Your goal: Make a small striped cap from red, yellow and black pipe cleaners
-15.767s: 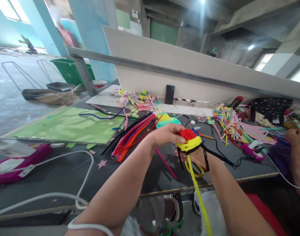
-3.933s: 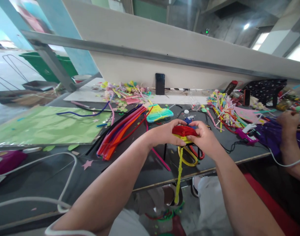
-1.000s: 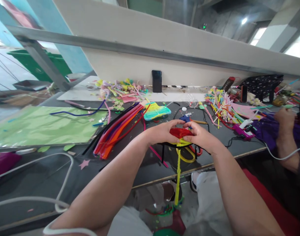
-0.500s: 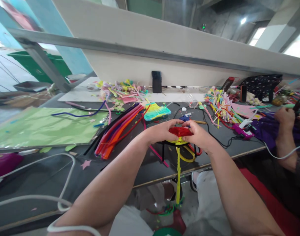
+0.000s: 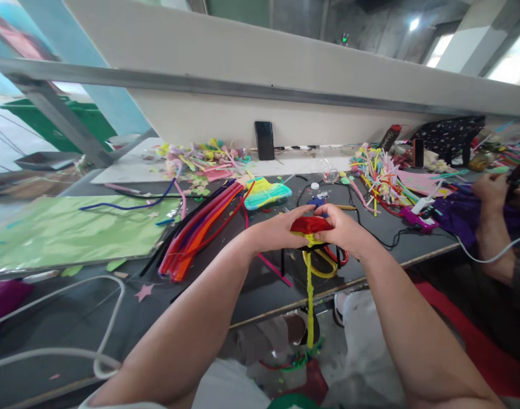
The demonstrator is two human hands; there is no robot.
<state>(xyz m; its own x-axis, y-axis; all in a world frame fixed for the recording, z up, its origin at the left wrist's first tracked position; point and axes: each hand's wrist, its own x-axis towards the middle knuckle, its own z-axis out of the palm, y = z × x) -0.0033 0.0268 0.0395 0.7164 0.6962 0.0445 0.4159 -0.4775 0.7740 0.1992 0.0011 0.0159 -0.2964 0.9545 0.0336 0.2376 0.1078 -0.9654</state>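
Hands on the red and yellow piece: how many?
2: the left hand grips the left end of the red and yellow piece, the right hand its right end. No third hand seems hidden behind it.

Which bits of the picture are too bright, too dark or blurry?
Head view: the far-right window glares white; head view: it's dark beneath the table at right; head view: the top-left pink shape is smeared, but the left hand and right hand look fairly clear.
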